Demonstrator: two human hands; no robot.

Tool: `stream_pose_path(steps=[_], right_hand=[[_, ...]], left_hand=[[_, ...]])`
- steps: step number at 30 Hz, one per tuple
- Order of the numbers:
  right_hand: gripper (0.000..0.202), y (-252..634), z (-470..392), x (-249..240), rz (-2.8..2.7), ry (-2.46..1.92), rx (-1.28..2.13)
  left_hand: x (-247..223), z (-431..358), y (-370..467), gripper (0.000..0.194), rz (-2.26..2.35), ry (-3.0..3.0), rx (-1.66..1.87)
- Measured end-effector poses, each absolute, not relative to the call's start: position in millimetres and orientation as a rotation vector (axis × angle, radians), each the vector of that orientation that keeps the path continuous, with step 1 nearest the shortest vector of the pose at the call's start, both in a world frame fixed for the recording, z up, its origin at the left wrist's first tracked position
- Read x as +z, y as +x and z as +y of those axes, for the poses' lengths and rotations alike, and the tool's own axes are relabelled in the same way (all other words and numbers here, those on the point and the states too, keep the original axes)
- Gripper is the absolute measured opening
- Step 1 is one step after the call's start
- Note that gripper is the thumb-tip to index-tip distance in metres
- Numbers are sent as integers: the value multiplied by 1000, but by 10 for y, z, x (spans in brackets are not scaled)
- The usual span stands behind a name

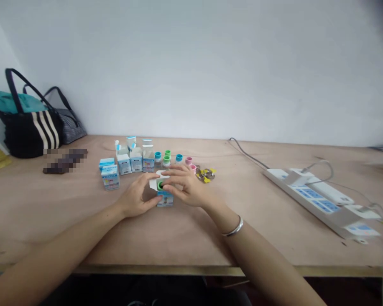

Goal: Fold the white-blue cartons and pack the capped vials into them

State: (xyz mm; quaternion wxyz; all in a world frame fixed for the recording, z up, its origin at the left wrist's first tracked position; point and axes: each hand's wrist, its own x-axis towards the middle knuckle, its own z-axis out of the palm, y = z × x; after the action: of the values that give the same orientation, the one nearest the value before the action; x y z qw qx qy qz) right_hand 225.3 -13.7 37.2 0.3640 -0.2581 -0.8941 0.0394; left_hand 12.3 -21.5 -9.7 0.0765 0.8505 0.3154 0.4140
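Note:
A small blue and white box (165,200) stands on the table with its top flaps up. A green-rimmed item (160,185) shows in its opening. My left hand (136,196) holds the box from the left, thumb at its front and fingers at the raised flap. Over the opening, my right hand (187,185) reaches in from the right with its fingertips at the green item. Behind my hands are several open boxes (136,160), small jars with blue (178,158), green (166,160) and pink (188,160) tops, and a pile of brown and yellow pieces (206,174).
Two closed boxes (110,177) stand left of the open ones. A dark, partly pixelated object (62,162) lies farther left, near a black striped bag (32,129). On the right is a white power strip (312,199) with plugs and cables. The wall rises behind the table (178,250).

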Motion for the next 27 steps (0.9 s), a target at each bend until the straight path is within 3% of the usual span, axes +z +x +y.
stream_pose_path(steps=[3,9,12,17,21,27], right_hand=[[21,2355,-68,418,-2200,-756,60],[18,2777,113,459,-1952,-1915,-87],[20,2837,182,356,-2035,-2118,-75],[14,2792,248,242,-2023,-2123,-79],[11,2819,228,337,-1923,-2003,-86],[15,2668,25,515,-1669,-1083,56]], left_hand=[[-83,-215,116,56,939,2568,1236],[-97,-177,108,44,855,2626,1199],[-105,-171,107,43,846,2625,1189],[-103,-185,101,35,892,2639,1136],[-95,-178,100,43,847,2620,1194],[-104,-164,100,47,861,2601,1199]])
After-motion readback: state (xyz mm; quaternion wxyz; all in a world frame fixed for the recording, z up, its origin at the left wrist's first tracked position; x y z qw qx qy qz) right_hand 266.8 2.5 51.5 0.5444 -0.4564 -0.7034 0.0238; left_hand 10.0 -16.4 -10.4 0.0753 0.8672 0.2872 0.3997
